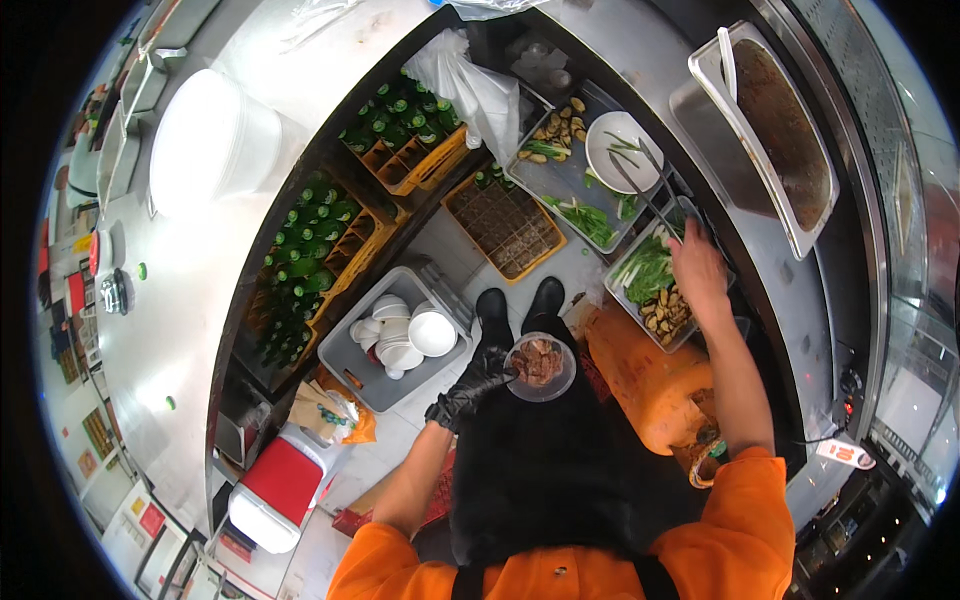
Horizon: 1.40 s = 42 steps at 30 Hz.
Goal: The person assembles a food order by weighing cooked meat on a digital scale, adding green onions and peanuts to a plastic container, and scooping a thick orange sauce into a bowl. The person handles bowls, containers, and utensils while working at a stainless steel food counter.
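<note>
My left hand (484,379), in a black glove, grips the rim of a round clear plastic tub (559,381). Pieces of brownish-red meat (537,361) lie inside it. At the right, my bare right hand (697,266) holds metal tongs (658,201); their arms are spread, with the tips over a white bowl (602,141). Thin green strips (624,144) are in or over that bowl, which rests in a grey tray (559,180) with greens and browned slices. Below my right wrist, a second tray (636,313) holds leafy greens (649,271) and more browned slices (664,313).
A deep steel pan (712,142) of dark red-brown food stands on the right counter (780,277). Crates of green bottles (311,240) fill the left shelf. A grey bin (345,330) of white bowls and an orange container (637,367) flank my legs. A white bucket (214,142) stands on the left counter.
</note>
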Motion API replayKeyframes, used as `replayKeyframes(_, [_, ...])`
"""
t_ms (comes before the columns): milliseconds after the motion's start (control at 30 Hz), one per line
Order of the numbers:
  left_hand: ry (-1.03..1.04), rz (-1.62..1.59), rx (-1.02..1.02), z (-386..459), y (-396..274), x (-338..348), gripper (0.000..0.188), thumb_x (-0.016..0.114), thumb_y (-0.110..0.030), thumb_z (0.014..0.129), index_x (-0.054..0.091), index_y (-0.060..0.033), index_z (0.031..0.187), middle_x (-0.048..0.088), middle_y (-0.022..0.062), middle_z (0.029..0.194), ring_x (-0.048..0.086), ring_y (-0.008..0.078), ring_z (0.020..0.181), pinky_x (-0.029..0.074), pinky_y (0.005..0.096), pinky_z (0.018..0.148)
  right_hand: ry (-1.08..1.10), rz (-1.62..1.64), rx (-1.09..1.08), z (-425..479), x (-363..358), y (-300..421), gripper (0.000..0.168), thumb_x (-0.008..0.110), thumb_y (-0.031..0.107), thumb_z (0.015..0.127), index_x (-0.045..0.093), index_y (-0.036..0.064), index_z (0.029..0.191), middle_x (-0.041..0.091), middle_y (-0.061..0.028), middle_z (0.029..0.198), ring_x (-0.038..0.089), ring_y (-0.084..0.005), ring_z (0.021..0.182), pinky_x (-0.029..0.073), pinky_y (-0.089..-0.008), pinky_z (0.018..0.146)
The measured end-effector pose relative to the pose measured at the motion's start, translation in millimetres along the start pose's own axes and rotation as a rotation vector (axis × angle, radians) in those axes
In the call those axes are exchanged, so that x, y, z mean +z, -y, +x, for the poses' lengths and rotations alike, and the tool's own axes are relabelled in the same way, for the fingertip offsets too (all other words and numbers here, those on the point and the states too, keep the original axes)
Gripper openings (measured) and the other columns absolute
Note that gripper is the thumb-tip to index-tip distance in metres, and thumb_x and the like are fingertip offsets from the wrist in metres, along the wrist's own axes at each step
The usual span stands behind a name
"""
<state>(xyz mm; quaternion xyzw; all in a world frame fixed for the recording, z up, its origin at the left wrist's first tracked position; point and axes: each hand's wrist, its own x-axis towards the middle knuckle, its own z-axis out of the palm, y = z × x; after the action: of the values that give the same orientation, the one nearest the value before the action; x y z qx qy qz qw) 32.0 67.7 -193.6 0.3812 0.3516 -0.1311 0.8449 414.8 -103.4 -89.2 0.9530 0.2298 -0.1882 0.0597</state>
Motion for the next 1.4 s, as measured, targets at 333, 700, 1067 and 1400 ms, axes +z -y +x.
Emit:
replayKeyframes(333, [0.079, -0.084, -0.051, 7, -24, -8, 0.039, 0.083, -0.011, 0.079, 0.059, -0.0046, 0.109, 0.063, 0.0, 0.1, 0.061, 0.0105, 0.091, 0.051, 0.0257, 0.084, 0.013, -0.491, 0.163, 109, 22, 46, 0.026, 0.051, 0.013, 0.096, 0.057, 0.006, 0.12, 0.068, -0.0126, 0.109, 0.071, -0.0295, 0.097, 0.06, -0.0404, 0.075])
replayKeyframes(700, [0.141, -0.002, 0.037, 12, -4, -19, 0.036, 0.081, -0.014, 0.082, 0.06, -0.0036, 0.11, 0.06, -0.0007, 0.099, 0.06, 0.0105, 0.095, 0.051, 0.026, 0.085, -0.034, -0.626, 0.002, 132, 23, 72, 0.019, 0.057, 0.013, 0.093, 0.076, 0.01, 0.093, 0.076, -0.008, 0.095, 0.075, -0.0233, 0.084, 0.061, -0.0371, 0.066])
replayKeyframes(1067, [0.127, -0.122, 0.203, 82, -3, -36, 0.03, 0.072, -0.013, 0.088, 0.062, -0.0085, 0.115, 0.062, -0.0011, 0.111, 0.058, 0.0089, 0.1, 0.047, 0.0265, 0.082, -0.042, -0.47, 0.004, 84, -7, 54, 0.021, 0.054, 0.012, 0.093, 0.075, 0.007, 0.093, 0.074, -0.0149, 0.098, 0.072, -0.0315, 0.094, 0.059, -0.0397, 0.078])
replayKeyframes(1400, [0.026, -0.22, 0.27, 192, -84, -21, 0.034, 0.07, -0.015, 0.09, 0.06, -0.0066, 0.122, 0.06, 0.0051, 0.12, 0.059, 0.0173, 0.113, 0.048, 0.0349, 0.099, 0.056, -0.175, -0.094, -36, -90, 79, 0.022, 0.057, 0.018, 0.094, 0.064, 0.005, 0.111, 0.069, -0.0246, 0.096, 0.068, -0.0438, 0.088, 0.055, -0.0519, 0.078])
